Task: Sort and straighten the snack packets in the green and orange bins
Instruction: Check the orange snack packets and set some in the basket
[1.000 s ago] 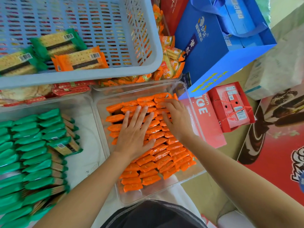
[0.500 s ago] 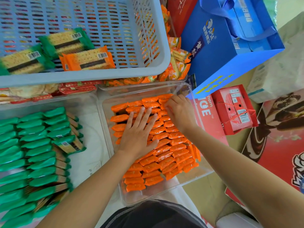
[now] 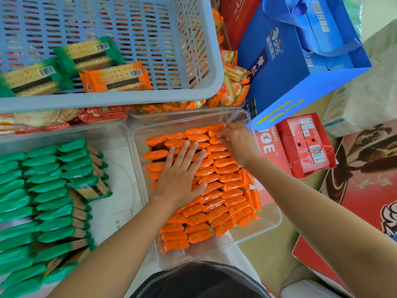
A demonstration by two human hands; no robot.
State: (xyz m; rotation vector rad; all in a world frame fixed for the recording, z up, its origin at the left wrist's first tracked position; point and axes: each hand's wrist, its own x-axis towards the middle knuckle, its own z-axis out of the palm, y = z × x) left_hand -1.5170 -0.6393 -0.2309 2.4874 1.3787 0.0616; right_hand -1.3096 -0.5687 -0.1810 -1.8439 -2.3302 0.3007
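1. Orange bin (image 3: 268,222): a clear plastic tub, directly in front of the person. It is the reference for all positions below.
2. Orange packets (image 3: 214,203): inside the orange bin, standing on edge in close rows that run from its near wall to its far wall. A few packets along its right wall are turned crosswise to the rows.
3. Left hand (image 3: 179,179): lies palm-down on the packets in the left-centre of the orange bin. The fingers are straight and slightly spread, and press flat on the packet tops.
4. Right hand (image 3: 238,141): at the far right corner of the orange bin. The fingers are bent, with the tips on the farthest row of packets. It cannot be told whether they pinch a packet.
5. Green bin (image 3: 120,179): a second clear tub, touching the left wall of the orange bin.
6. Green packets (image 3: 43,201): in the green bin, in rows on edge. One packet lies tilted, label up, on the side nearest the orange bin.
7. Basket (image 3: 129,98): grey-blue and slotted, beyond the orange bin and to its far left. It holds one loose orange packet (image 3: 117,77) and two loose green packets (image 3: 88,53).
8. Blue gift bag (image 3: 300,61): beyond the far right corner of the orange bin.
9. Red carton (image 3: 307,145): to the right of the orange bin.
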